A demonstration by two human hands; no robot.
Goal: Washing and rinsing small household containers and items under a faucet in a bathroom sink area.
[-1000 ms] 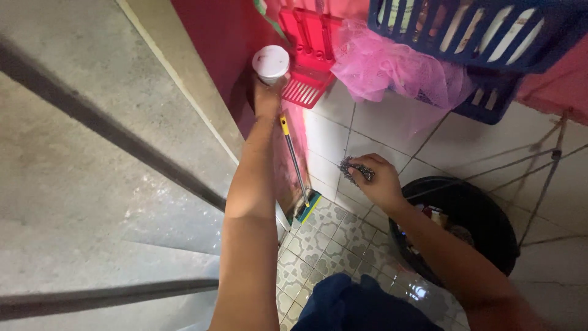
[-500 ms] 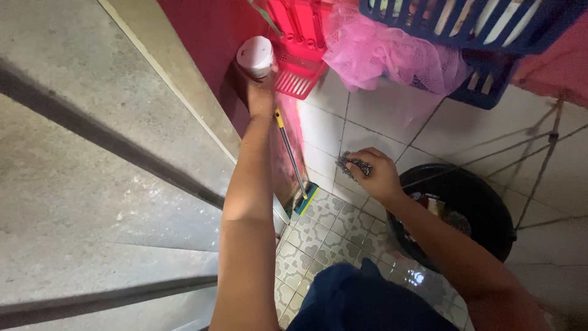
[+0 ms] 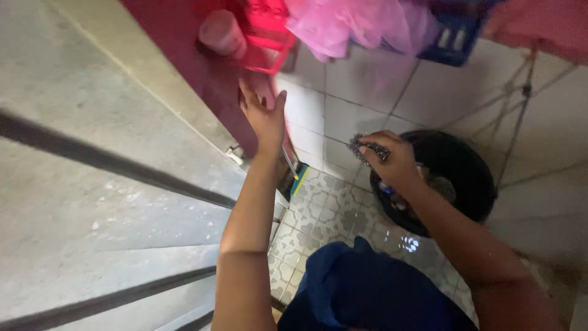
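Left hand (image 3: 264, 116) open below white jar (image 3: 219, 32), right hand (image 3: 392, 160) grip on steel scourer (image 3: 365, 147), black bucket (image 3: 471, 178) behind

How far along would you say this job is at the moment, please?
Done: the white container sits in the red rack, and the left hand is open below it, holding nothing. In hand: the right hand grips a steel scourer above the black bucket. Left: the scourer is not yet set down.

walls: white tile (image 3: 361, 116) | floor: patterned tile (image 3: 331, 211) | left: grey concrete slab (image 3: 92, 122)
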